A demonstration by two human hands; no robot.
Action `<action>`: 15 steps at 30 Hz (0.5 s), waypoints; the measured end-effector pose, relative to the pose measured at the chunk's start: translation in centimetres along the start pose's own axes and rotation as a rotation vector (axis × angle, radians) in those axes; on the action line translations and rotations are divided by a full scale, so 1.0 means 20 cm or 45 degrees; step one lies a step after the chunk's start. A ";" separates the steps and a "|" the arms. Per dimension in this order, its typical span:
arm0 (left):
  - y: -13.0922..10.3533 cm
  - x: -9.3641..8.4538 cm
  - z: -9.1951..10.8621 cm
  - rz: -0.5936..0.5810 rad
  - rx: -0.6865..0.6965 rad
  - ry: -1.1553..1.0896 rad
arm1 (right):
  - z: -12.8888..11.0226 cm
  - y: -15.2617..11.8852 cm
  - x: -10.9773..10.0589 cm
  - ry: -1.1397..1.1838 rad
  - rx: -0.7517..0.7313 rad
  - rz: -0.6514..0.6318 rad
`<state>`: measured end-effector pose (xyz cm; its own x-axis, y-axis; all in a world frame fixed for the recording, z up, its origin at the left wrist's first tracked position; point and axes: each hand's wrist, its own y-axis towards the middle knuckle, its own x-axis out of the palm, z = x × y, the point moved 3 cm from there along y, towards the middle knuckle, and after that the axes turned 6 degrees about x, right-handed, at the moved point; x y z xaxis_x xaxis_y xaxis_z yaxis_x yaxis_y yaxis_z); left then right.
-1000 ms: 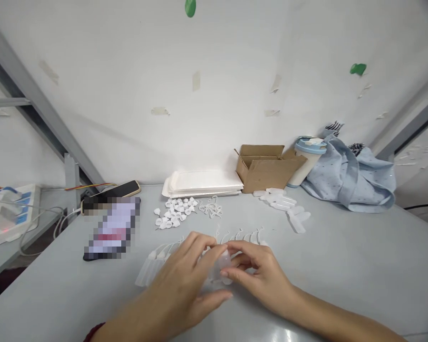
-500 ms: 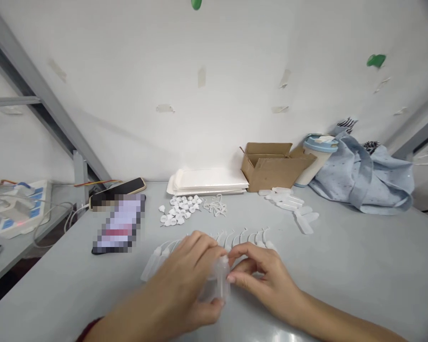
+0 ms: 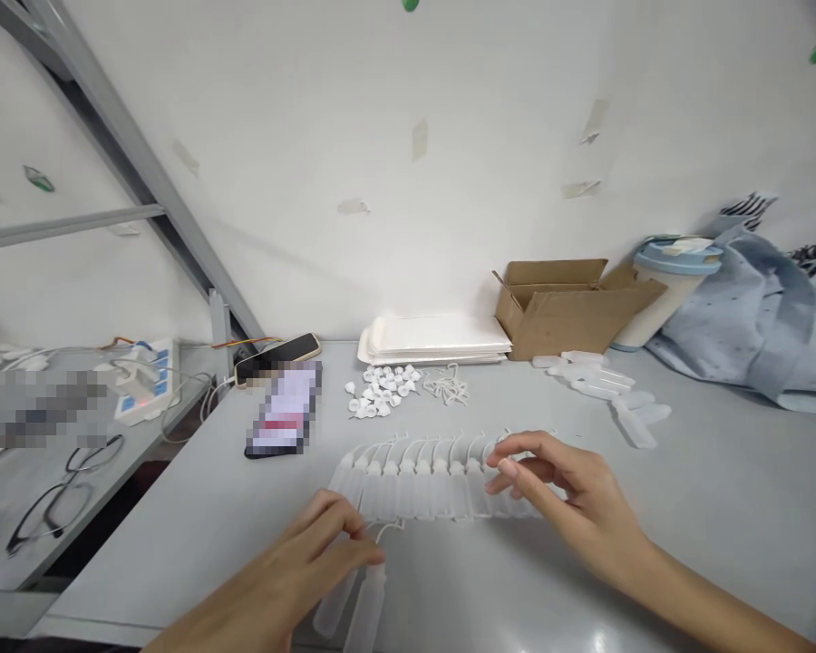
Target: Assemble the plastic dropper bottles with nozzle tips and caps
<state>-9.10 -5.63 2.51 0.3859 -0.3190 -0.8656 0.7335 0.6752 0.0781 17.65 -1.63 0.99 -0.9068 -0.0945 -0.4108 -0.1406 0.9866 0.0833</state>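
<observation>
A row of several translucent bottles [image 3: 408, 494] with thin curved white strings at their necks lies across the grey table. My left hand [image 3: 326, 544] is at the near left of the row, fingertips pinched at the neck of a separate bottle [image 3: 365, 608]. Another bottle lies partly under that hand. My right hand [image 3: 558, 485] hovers over the right end of the row, fingers apart and holding nothing, hiding some bottles. White caps [image 3: 383, 390] and loose white strings [image 3: 447, 385] lie behind the row.
At the back are white flat packs [image 3: 435, 338], an open cardboard box [image 3: 571, 317], a cup [image 3: 670, 286] and a blue cloth bag [image 3: 754, 317]. Loose bottles [image 3: 602, 378] lie at right. Phones [image 3: 286, 408], a power strip [image 3: 150, 385] and glasses [image 3: 61, 499] are at left.
The view has turned left. My hands have parted: the left went down-left to the near bottles, the right moved rightward. The clear bottle that was between them is no longer there, and the row shows more.
</observation>
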 end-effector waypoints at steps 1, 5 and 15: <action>-0.01 0.01 -0.01 -0.020 -0.024 0.000 | 0.00 0.00 0.01 -0.011 -0.003 -0.006; -0.04 0.02 -0.05 -0.047 -0.077 0.025 | 0.02 0.01 0.01 -0.034 0.005 -0.012; -0.06 0.03 -0.05 -0.020 -0.136 0.030 | -0.01 0.01 0.01 -0.095 -0.057 0.009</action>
<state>-10.26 -5.94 1.45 0.3606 -0.3154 -0.8778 0.6752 0.7375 0.0124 17.37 -1.42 1.02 -0.8759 -0.0754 -0.4765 -0.1530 0.9801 0.1262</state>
